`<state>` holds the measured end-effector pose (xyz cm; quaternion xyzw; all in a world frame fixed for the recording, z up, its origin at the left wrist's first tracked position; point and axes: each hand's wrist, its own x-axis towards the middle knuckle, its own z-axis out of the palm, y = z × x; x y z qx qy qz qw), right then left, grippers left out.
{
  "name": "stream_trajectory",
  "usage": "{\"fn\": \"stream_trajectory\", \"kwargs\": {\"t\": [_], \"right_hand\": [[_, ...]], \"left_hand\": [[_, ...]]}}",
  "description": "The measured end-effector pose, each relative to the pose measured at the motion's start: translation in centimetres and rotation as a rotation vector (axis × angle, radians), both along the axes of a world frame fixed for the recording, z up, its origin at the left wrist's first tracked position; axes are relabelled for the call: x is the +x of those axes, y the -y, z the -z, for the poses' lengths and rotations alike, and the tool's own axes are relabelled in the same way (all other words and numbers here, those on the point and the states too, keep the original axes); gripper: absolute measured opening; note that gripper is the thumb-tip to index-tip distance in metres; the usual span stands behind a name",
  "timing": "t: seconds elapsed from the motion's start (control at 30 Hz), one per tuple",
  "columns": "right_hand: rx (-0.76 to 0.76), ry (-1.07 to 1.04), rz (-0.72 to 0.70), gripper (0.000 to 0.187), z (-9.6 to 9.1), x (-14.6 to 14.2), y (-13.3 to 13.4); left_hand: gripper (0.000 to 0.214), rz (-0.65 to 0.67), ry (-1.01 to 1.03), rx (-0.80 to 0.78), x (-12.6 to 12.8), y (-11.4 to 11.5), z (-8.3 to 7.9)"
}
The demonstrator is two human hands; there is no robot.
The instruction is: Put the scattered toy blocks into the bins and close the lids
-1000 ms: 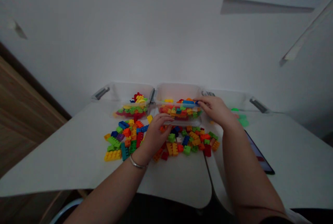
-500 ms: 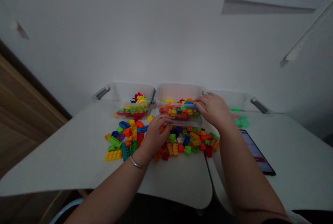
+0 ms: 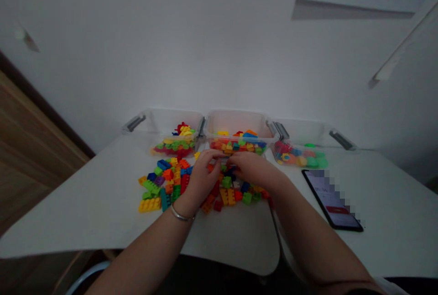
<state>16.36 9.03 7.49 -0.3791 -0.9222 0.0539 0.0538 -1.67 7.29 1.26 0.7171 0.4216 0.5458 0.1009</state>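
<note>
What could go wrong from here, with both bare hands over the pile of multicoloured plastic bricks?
The left hand and right hand are close together over the pile of multicoloured plastic bricks, so they might bump and scatter some.

The pile reaches near the narrow dark gap in the white tabletop; a nudged brick could perhaps slip in.

The clear plastic middle bin stands just beyond the fingers, so a careless reach might jolt it.

Bricks (image 3: 226, 182) partly hidden behind fingers (image 3: 214, 153)
</note>
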Motion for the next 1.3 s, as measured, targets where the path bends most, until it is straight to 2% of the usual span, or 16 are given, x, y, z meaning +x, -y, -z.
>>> {"fn": "stream_trajectory", "kwargs": {"t": [0.13,0.3,0.43,0.6,0.8,1.0,1.17,1.3], "right_hand": [[-0.014,0.086,0.029,0.032,1.6,-0.8,-0.3],[0.008,0.087,0.036,0.031,2.1,-0.8,-0.5],[0.022,0.016,0.019,0.029,1.7,-0.5,-0.7],[0.037,-0.135,0.064,0.033,0.7,-0.4,-0.7],[0.017,-0.259,0.114,0.026,0.0,-0.8,-0.3],[-0.028,-0.331,0.072,0.030,-0.3,-0.7,-0.1],[-0.057,-0.376,0.051,0.030,-0.5,-0.2,-0.2],[0.006,-0.432,-0.043,0.029,-0.5,0.4,-0.7]], "left_hand": [[0.020,-0.002,-0.007,0.019,0.0,0.1,0.0],[0.019,0.002,0.002,0.015,0.1,0.1,0.1],[0.019,0.016,-0.004,-0.003,0.1,0.0,0.2],[0.016,0.064,0.012,-0.079,0.1,0.0,0.1],[0.022,0.069,0.075,-0.139,0.1,0.0,0.1],[0.021,0.082,0.159,-0.164,0.2,0.0,-0.1],[0.023,0.174,0.370,-0.360,0.5,0.2,-0.3],[0.028,0.225,0.472,-0.470,0.4,0.1,-0.3]]}}
